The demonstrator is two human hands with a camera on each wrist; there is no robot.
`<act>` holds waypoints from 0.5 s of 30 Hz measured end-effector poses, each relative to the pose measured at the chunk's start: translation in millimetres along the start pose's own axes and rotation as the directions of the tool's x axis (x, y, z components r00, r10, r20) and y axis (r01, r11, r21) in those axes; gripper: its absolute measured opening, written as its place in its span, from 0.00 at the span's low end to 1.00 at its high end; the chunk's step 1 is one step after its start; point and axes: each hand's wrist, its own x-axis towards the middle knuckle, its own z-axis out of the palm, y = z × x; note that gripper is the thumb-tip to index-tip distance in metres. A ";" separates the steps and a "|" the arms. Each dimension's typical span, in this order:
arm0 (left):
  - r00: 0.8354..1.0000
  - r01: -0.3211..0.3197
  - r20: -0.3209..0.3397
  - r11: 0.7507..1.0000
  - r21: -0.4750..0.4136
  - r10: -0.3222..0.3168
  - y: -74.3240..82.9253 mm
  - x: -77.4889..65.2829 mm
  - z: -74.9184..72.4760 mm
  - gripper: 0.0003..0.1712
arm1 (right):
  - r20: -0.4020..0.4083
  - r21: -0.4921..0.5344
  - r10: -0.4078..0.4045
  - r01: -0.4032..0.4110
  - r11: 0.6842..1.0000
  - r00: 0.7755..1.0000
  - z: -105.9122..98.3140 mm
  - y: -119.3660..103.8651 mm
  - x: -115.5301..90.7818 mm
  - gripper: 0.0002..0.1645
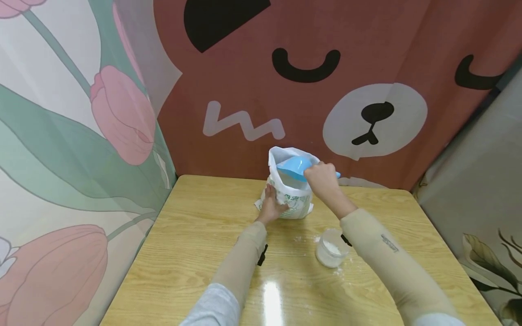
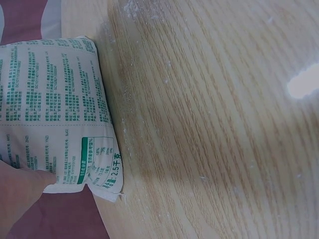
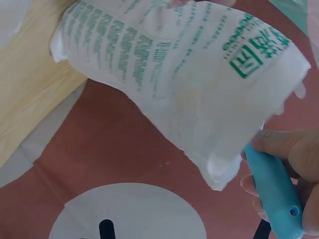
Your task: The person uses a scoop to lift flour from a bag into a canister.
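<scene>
A white flour bag (image 1: 297,204) with green print stands open-topped near the table's back edge. My left hand (image 1: 272,206) grips its lower left side, the thumb laid across the printed front; in the left wrist view that thumb (image 2: 27,186) presses the bag (image 2: 50,99). My right hand (image 1: 324,180) holds a blue scoop (image 1: 294,165) by its handle, the scoop's bowl tilted inside the bag's mouth. In the right wrist view, fingers wrap the blue handle (image 3: 274,191) beside the bag's rim. The bag hides the scoop's bowl there.
A clear round tub (image 1: 327,257) with white powder in it stands nearer to me, beside the right forearm. Powder specks dot the wooden table (image 1: 195,226) around it. A curtain (image 1: 244,81) with a bear print hangs right behind the table.
</scene>
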 end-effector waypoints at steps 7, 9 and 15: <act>1.000 0.008 0.003 1.000 -0.001 -0.008 0.1 -1.5 -0.8 0.57 | 0.055 -0.031 -0.052 0.053 0.998 0.997 13.9 -3.6 11.9 0.09; 1.000 0.010 0.006 1.000 -0.004 -0.010 0.6 -1.7 -1.1 0.57 | 0.049 -0.044 -0.063 0.065 0.997 0.997 16.4 -4.3 14.7 0.09; 1.000 0.017 0.009 1.000 0.011 -0.017 1.8 0.3 -0.9 0.57 | 0.020 -0.074 -0.080 0.081 0.994 0.997 22.0 -7.8 21.0 0.08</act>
